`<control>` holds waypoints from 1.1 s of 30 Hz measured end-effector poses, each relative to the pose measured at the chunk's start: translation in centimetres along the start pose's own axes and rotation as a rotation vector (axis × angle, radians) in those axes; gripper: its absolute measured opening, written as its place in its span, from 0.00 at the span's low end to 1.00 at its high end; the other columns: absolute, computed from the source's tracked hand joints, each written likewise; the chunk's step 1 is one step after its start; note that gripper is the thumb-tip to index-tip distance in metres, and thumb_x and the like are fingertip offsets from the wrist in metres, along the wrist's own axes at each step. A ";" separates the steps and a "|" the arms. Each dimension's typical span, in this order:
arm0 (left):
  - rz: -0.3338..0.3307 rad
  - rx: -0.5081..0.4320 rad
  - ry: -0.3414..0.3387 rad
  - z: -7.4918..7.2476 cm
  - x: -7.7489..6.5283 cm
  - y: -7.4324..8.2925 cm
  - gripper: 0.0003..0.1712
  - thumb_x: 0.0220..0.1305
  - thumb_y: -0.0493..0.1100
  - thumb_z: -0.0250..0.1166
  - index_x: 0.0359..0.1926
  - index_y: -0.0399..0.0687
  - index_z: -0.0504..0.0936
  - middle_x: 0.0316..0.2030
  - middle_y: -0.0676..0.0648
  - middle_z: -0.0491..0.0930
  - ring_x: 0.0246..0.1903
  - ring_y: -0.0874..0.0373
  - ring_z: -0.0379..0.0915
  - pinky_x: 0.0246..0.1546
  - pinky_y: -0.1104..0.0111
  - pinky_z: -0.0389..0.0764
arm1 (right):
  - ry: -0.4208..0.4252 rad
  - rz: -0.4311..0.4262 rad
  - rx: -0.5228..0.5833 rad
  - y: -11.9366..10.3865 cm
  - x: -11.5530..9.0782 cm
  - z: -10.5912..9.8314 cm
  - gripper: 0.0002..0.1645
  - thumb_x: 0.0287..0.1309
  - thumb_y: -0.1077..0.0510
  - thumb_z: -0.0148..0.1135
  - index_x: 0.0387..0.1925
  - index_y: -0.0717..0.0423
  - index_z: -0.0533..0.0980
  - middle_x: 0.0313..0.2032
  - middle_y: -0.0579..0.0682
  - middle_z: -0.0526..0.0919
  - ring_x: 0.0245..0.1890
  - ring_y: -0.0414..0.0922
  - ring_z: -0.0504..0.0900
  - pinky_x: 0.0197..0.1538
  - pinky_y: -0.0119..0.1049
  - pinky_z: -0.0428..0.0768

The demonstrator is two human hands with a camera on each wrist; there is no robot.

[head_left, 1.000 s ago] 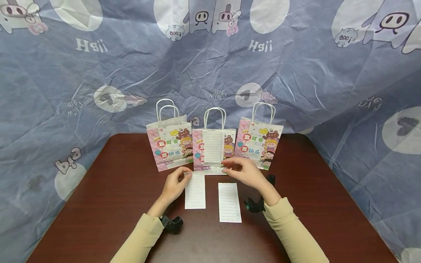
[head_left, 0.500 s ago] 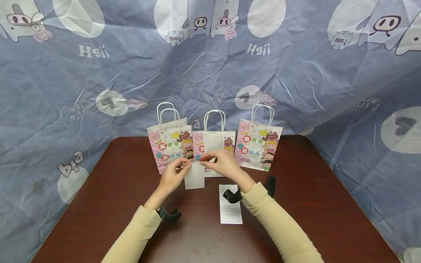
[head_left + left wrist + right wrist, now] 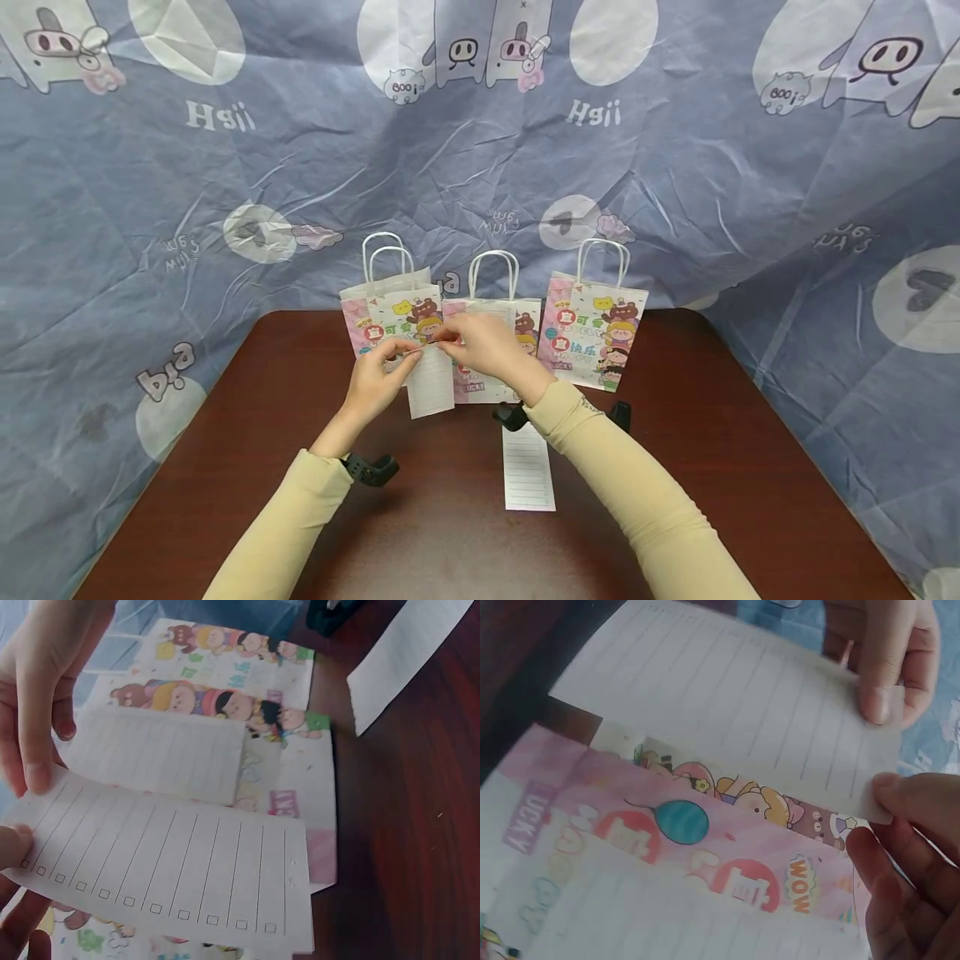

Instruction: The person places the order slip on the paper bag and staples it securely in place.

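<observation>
White lined paper slip (image 3: 431,385) is up in the air right now, pinched by its top edge in both hands. The left hand (image 3: 372,379) has thumb and fingers on one top corner, the right hand (image 3: 486,343) grips the other corner the same way, so neither is letting go. The slip hangs in front of the left bag (image 3: 408,310), lower part tilted out a bit; can't tell if it's actually touching. Middle bag (image 3: 480,388) already has a similar sheet (image 3: 161,750) on its front, mostly behind the right hand from the head view. Right bag (image 3: 592,333) stands a bit apart. Another loose sheet (image 3: 527,475) lies on the brown table (image 3: 442,533), partly under the right wrist.
</observation>
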State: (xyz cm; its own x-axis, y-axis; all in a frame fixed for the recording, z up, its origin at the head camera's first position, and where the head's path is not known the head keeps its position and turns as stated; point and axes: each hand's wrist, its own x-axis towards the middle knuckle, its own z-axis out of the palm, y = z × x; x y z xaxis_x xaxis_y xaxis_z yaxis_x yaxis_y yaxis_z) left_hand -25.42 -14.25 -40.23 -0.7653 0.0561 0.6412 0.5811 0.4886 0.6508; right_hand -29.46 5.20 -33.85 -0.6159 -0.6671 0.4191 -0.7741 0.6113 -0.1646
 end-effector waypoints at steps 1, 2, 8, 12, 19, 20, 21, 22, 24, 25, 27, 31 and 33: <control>0.013 0.004 0.014 -0.2 0.2 -0.1 0.06 0.60 0.42 0.66 0.36 0.44 0.83 0.34 0.47 0.84 0.37 0.53 0.78 0.38 0.56 0.75 | 0.002 -0.012 -0.008 0.0 0.4 0.0 0.07 0.57 0.55 0.65 0.37 0.50 0.84 0.33 0.43 0.85 0.30 0.39 0.80 0.34 0.33 0.76; 0.023 0.017 0.027 -0.3 0.4 -0.2 0.06 0.60 0.42 0.66 0.36 0.45 0.83 0.33 0.48 0.83 0.36 0.53 0.78 0.36 0.57 0.75 | 0.002 -0.018 -0.023 -0.1 0.8 0.0 0.07 0.57 0.55 0.64 0.37 0.49 0.84 0.33 0.42 0.85 0.30 0.38 0.80 0.34 0.32 0.76; 0.026 0.123 0.075 -1.5 1.8 -0.3 0.07 0.58 0.42 0.67 0.34 0.43 0.83 0.31 0.46 0.82 0.34 0.51 0.78 0.37 0.54 0.74 | -0.002 -0.050 -0.068 -0.6 2.7 -0.4 0.06 0.59 0.57 0.63 0.36 0.51 0.84 0.34 0.44 0.85 0.31 0.39 0.80 0.35 0.33 0.76; 0.012 0.195 0.104 -2.1 2.6 -0.5 0.07 0.57 0.43 0.68 0.33 0.43 0.84 0.29 0.45 0.83 0.33 0.50 0.76 0.39 0.56 0.69 | 0.009 -0.050 -0.116 -0.9 3.7 -0.4 0.06 0.59 0.57 0.62 0.35 0.50 0.84 0.34 0.43 0.85 0.32 0.40 0.80 0.36 0.35 0.77; 0.033 0.252 0.160 -2.7 3.4 -1.0 0.07 0.53 0.41 0.70 0.31 0.41 0.84 0.29 0.43 0.82 0.33 0.48 0.73 0.37 0.55 0.67 | 0.002 -0.006 -0.175 -0.9 5.1 0.3 0.06 0.61 0.54 0.61 0.36 0.47 0.83 0.34 0.41 0.85 0.32 0.39 0.80 0.34 0.34 0.77; 0.034 0.258 0.171 -2.8 3.5 -1.1 0.08 0.51 0.41 0.71 0.31 0.41 0.84 0.30 0.43 0.82 0.33 0.48 0.73 0.37 0.55 0.67 | 0.001 -0.001 -0.175 -0.9 5.3 0.4 0.06 0.61 0.54 0.61 0.36 0.47 0.83 0.34 0.41 0.85 0.32 0.39 0.80 0.34 0.34 0.77; 0.037 0.265 0.181 -2.8 3.5 -1.2 0.09 0.50 0.41 0.71 0.32 0.42 0.84 0.32 0.43 0.82 0.34 0.47 0.72 0.37 0.55 0.67 | 0.000 0.002 -0.176 -0.9 5.5 0.5 0.06 0.61 0.54 0.61 0.36 0.46 0.83 0.34 0.41 0.85 0.32 0.40 0.80 0.34 0.34 0.77; 0.039 0.268 0.193 -2.9 3.6 -1.3 0.10 0.48 0.40 0.72 0.32 0.42 0.84 0.33 0.43 0.82 0.35 0.47 0.72 0.38 0.55 0.67 | -0.001 0.005 -0.173 -0.9 5.7 0.6 0.06 0.61 0.54 0.61 0.36 0.46 0.83 0.34 0.41 0.85 0.32 0.40 0.80 0.34 0.35 0.77; 0.043 0.280 0.219 -3.0 3.8 -1.5 0.12 0.45 0.40 0.74 0.33 0.42 0.83 0.36 0.42 0.81 0.37 0.45 0.70 0.39 0.55 0.67 | -0.005 0.013 -0.170 -0.8 6.1 0.7 0.06 0.61 0.54 0.61 0.37 0.46 0.83 0.34 0.42 0.85 0.33 0.40 0.80 0.35 0.35 0.77; 0.046 0.282 0.232 -3.1 3.8 -1.6 0.14 0.44 0.40 0.74 0.34 0.41 0.83 0.37 0.42 0.81 0.38 0.45 0.70 0.41 0.56 0.67 | -0.007 0.017 -0.169 -0.8 6.3 0.8 0.07 0.61 0.53 0.61 0.37 0.46 0.83 0.34 0.42 0.85 0.33 0.41 0.80 0.35 0.35 0.77; 0.051 0.288 0.258 -3.3 4.0 -1.8 0.17 0.42 0.40 0.76 0.35 0.41 0.82 0.39 0.41 0.79 0.39 0.44 0.68 0.43 0.56 0.66 | -0.014 0.032 -0.167 -0.7 6.7 0.8 0.07 0.61 0.53 0.61 0.38 0.46 0.83 0.34 0.42 0.84 0.34 0.41 0.80 0.36 0.36 0.77; 0.051 0.287 0.316 -3.8 4.3 -2.1 0.26 0.40 0.42 0.78 0.41 0.38 0.79 0.43 0.38 0.75 0.43 0.41 0.64 0.47 0.54 0.62 | -0.012 0.050 -0.176 -0.6 7.1 0.8 0.07 0.60 0.52 0.62 0.37 0.45 0.84 0.33 0.41 0.85 0.33 0.40 0.80 0.38 0.35 0.76; 0.038 0.285 0.333 -4.1 4.5 -2.3 0.32 0.38 0.44 0.79 0.46 0.36 0.77 0.48 0.36 0.72 0.47 0.40 0.62 0.51 0.52 0.60 | 0.001 0.042 -0.180 -0.4 7.2 0.8 0.07 0.60 0.52 0.62 0.37 0.45 0.84 0.33 0.41 0.85 0.32 0.40 0.81 0.38 0.35 0.76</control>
State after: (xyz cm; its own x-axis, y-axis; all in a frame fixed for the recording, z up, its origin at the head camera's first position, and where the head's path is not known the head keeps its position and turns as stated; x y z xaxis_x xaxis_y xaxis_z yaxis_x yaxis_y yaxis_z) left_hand -29.03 -18.66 -37.16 -0.5866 -0.1827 0.7890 0.4719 0.7146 0.5163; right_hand -33.71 -0.21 -31.52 -0.6466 -0.6392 0.4163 -0.7093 0.7047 -0.0196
